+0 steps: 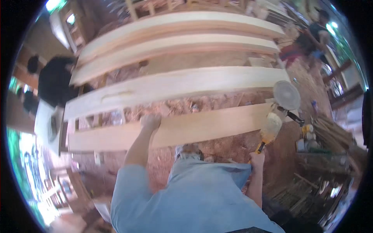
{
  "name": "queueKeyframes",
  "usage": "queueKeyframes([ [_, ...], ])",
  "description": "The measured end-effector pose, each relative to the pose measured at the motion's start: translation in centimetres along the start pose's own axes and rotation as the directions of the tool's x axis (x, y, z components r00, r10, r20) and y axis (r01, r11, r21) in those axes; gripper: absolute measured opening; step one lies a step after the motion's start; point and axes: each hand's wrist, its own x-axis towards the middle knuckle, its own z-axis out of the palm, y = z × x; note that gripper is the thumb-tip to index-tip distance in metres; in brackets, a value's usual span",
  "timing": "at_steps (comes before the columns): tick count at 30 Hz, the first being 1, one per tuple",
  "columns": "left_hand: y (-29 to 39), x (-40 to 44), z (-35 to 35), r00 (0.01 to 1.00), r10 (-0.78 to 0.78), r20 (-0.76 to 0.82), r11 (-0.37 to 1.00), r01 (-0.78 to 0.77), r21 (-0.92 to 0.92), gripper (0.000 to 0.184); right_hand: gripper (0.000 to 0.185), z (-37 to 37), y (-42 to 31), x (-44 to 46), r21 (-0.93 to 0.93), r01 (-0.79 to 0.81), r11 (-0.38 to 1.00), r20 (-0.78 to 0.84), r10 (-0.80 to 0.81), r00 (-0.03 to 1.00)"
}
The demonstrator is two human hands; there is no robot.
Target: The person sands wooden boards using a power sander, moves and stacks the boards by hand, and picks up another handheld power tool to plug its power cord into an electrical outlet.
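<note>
My left hand (150, 121) is closed over the far edge of the nearest wooden plank (210, 126), its fingers curled and partly hidden. In my right hand (257, 158) is the rear end of a yellow angle grinder (271, 128), held off to the right. The grinder carries a round, pale disc (286, 95) at its head, and a black side handle (296, 118) sticks out to the right. The disc is over the right end of the planks; whether it touches wood I cannot tell.
Beyond lie more long planks (175, 83), roughly parallel, on supports. Wood shavings (167, 108) cover the ground between them. A person in dark clothing (58, 81) is at the left, another person (320, 33) at the far right. Scrap wood (330, 134) is piled at right.
</note>
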Motion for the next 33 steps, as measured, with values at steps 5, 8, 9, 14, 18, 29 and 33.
queueKeyframes([
  [5,2.6,0.7,-0.9,0.986,-0.154,-0.063,0.975,0.141,-0.171,0.065,0.019,-4.6,1.2,9.6,-0.026,-0.244,0.969,0.41,0.233,0.882],
  [8,1.7,0.1,-0.5,0.972,-0.235,-0.019,0.942,0.223,-0.251,0.057,0.011,-4.5,0.9,10.7,0.009,-0.286,0.958,0.425,0.255,0.869],
  [9,1.5,0.4,-0.8,0.966,-0.258,0.0,0.93,0.248,-0.271,0.052,0.013,-3.8,1.2,11.0,0.044,-0.356,0.934,0.453,0.299,0.84],
  [14,1.8,-1.8,-1.4,0.966,-0.25,-0.064,0.945,0.229,-0.233,0.053,0.021,-2.5,-0.4,10.0,0.123,-0.406,0.906,0.465,0.308,0.83],
  [18,0.4,-0.1,5.2,0.984,-0.023,-0.174,0.999,0.014,-0.049,0.048,0.027,-4.7,2.8,3.4,0.318,-0.397,0.861,0.374,0.271,0.887],
  [29,1.3,-19.1,13.3,0.883,0.231,-0.408,0.489,-0.468,-0.736,0.031,0.04,-2.6,8.4,-3.7,0.077,0.016,0.997,0.004,-0.016,1.0],
  [33,-8.5,-31.7,19.2,0.966,0.065,-0.249,0.688,-0.224,-0.69,0.024,0.04,-1.9,11.0,-6.7,-0.688,0.581,0.435,0.547,-0.217,0.809],
])
